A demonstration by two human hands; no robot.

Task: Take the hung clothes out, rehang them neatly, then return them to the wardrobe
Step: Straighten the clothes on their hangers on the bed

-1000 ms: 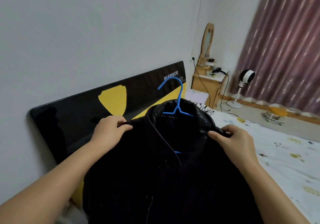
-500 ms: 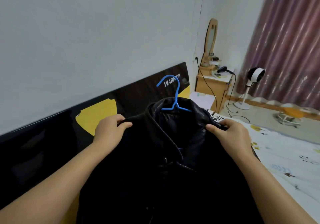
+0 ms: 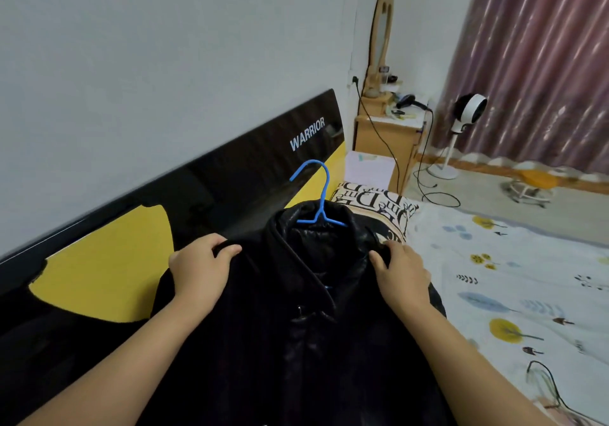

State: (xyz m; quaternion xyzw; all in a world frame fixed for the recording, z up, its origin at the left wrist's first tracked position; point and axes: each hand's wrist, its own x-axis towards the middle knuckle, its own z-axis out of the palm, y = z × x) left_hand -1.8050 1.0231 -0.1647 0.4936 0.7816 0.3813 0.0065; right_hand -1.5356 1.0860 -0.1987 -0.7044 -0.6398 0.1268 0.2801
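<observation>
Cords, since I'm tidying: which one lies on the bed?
The thin black cord at the bed's near right; the others trail from the wooden bedside cabinet.

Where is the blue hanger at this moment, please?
In the head view the hanger is near the middle, inside the collar of the black jacket, between the left hand and right hand, its hook before the headboard.

Home bedroom: bed [image 3: 514,294] at right, headboard [image 3: 230,182] along wall, bedside cabinet [image 3: 385,139] with mirror [image 3: 382,30], curtain [image 3: 540,63] upper right.
</observation>
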